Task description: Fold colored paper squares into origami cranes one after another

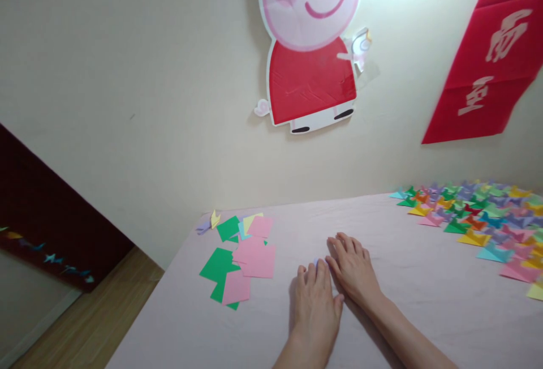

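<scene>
Bare left hand and right hand rest palm-down, fingers slightly apart, on a pale pink surface, a small lavender paper piece peeking out at the left fingertips, beside loose pink paper squares.

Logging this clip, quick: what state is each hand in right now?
Left hand: palm down, purple paper showing at its fingers; grip cannot be told.
Right hand: open, palm down, holding nothing visible.
</scene>
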